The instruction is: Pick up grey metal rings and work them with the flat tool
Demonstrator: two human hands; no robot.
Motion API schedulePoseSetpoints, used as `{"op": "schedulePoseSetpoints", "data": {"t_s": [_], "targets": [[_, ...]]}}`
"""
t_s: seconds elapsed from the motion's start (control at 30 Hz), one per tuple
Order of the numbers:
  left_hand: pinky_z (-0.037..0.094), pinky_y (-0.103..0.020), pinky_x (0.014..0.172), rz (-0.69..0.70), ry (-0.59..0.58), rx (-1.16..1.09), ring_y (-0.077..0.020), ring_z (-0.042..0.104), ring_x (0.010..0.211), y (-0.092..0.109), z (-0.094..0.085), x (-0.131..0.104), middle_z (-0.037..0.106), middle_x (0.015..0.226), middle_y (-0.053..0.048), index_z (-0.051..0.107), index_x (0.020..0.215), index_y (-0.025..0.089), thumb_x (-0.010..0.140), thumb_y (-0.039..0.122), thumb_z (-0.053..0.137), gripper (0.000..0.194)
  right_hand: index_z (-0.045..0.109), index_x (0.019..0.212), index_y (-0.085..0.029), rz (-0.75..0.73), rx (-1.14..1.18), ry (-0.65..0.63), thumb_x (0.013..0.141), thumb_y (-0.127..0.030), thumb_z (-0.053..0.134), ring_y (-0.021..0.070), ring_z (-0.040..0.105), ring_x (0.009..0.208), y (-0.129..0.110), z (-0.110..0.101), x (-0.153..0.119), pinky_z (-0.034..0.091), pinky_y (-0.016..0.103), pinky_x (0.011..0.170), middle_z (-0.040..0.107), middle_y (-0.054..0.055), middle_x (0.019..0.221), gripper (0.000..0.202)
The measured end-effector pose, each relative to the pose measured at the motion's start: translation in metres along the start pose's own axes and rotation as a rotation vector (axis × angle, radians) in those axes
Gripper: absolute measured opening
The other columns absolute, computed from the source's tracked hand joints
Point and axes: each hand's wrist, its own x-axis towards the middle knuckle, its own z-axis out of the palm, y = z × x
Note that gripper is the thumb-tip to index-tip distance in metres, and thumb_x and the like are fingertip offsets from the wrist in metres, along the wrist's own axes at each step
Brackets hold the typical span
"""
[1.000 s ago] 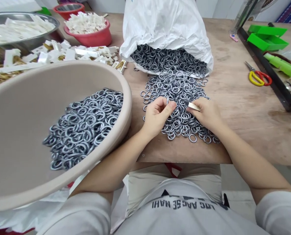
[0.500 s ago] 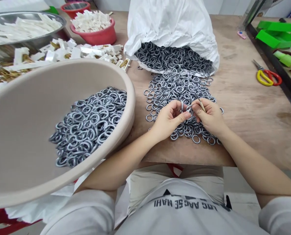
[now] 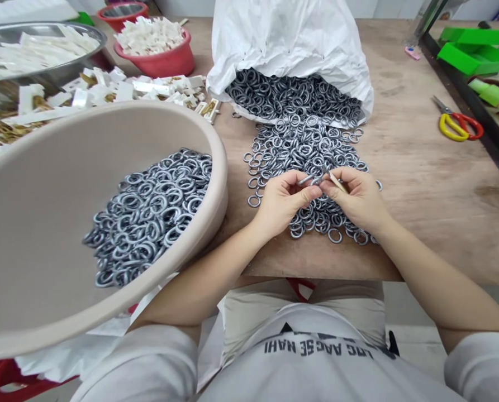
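Note:
My left hand (image 3: 285, 202) pinches a grey ring (image 3: 305, 180) between thumb and fingers, above a heap of loose grey rings (image 3: 302, 146) on the table. Close beside it, my right hand (image 3: 357, 198) grips a thin, pale, pointed stick-like tool (image 3: 337, 182), its tip near the ring. The fingertips of both hands almost meet. Behind the heap, a white sack (image 3: 289, 39) lies with its mouth open and more rings inside. A large beige basin (image 3: 218, 167) to the left holds many similar rings.
White and brass-coloured pieces (image 3: 84, 97) lie behind the basin. Further back are a metal bowl (image 3: 100, 47) and a red bowl (image 3: 165, 64) of white parts. Scissors (image 3: 459, 125) lie on the right of the wooden table (image 3: 433, 223), near green trays (image 3: 475, 58).
The ring at my left fingers has tilted from upright to flatter. My right hand and the pale tool have shifted slightly left, closer to it. The whole view has moved a little.

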Motion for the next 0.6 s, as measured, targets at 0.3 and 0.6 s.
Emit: {"op": "schedulePoseSetpoints", "data": {"t_s": [0.3,0.6], "targets": [[0.046,-0.021,0.051,-0.175,-0.167,0.036,-0.0075,0.054,0.052,0.001,0.003,-0.003,0.064,0.069,-0.001,0.063,0.075,0.015,0.084,0.050,0.070,0.037,0.065,0.097,-0.024,0.138,0.329,-0.001,0.077,-0.055,0.079,0.0072,0.043,0.046,-0.012,0.006,-0.003,0.035,0.023,0.039,0.063,-0.003,0.074,0.040],[0.040,-0.019,0.045,-0.169,-0.154,-0.001,-0.0062,0.048,0.050,0.004,0.009,-0.006,0.054,0.064,0.002,0.056,0.074,0.017,0.085,0.057,0.067,0.043,0.065,0.095,-0.023,-0.034,0.139,-0.024,0.086,-0.063,0.067,0.0125,0.054,0.059,-0.016,0.008,-0.010,0.044,0.028,0.054,0.063,0.000,0.076,0.041]]}}
